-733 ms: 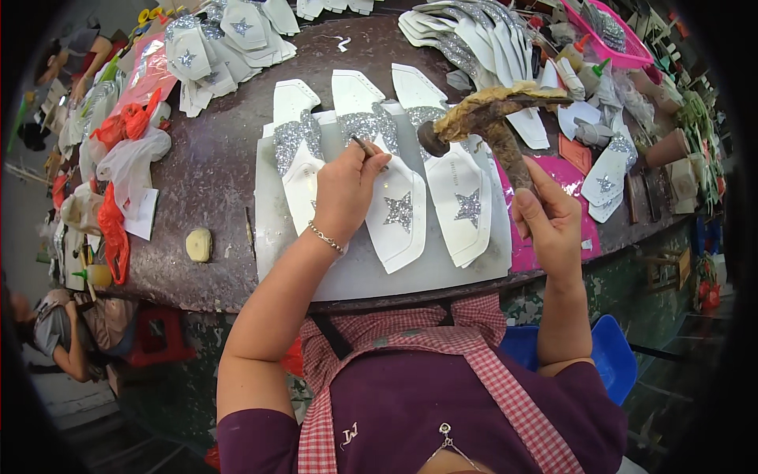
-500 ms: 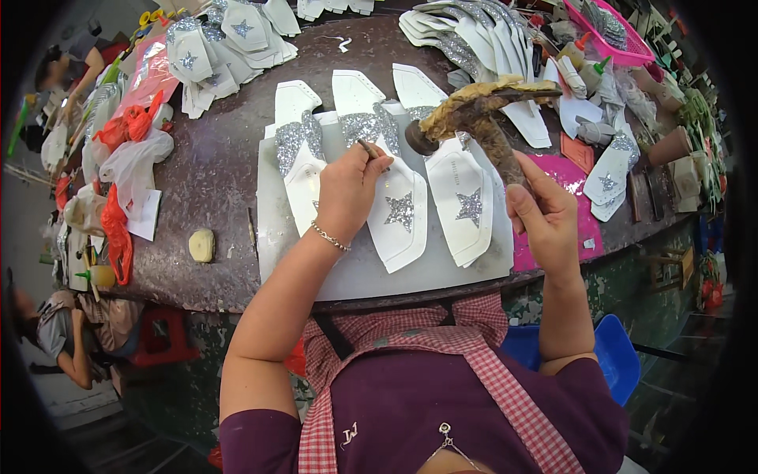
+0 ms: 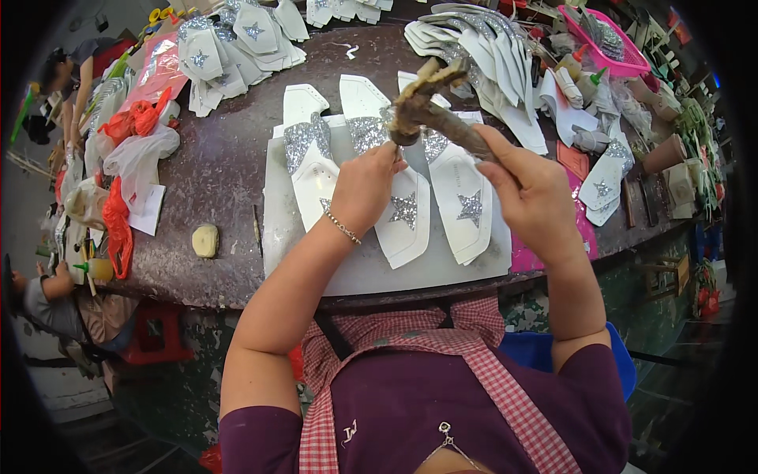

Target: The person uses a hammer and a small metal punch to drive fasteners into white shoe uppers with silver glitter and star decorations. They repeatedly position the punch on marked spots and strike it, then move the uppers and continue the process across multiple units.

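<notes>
My left hand point(image 3: 363, 189) is closed on a thin punch point(image 3: 396, 151) held over the middle white piece point(image 3: 405, 237) with silver glitter. Only a little of the punch shows between my fingers and the hammer. My right hand point(image 3: 533, 197) grips the handle of a worn hammer point(image 3: 454, 125), its yellowish-brown head at the top of the punch. Whether they touch I cannot tell. Similar star-marked pieces lie on either side, the left piece point(image 3: 304, 146) partly under my left hand and the right piece point(image 3: 466, 225) below the hammer. All rest on a pale grey board point(image 3: 278, 253).
Stacked white-and-silver pieces stand at the back left point(image 3: 241, 55) and back right point(image 3: 489, 63). A yellowish block point(image 3: 205, 241) sits left of the board. Red and clear plastic bags point(image 3: 142, 150), a pink basket point(image 3: 624, 55) and a pink sheet point(image 3: 584, 229) flank the work. Other people are at the left.
The hammer has swung left and down to the punch, with my right hand moving left. My left hand stays on the punch, shifted slightly right.
</notes>
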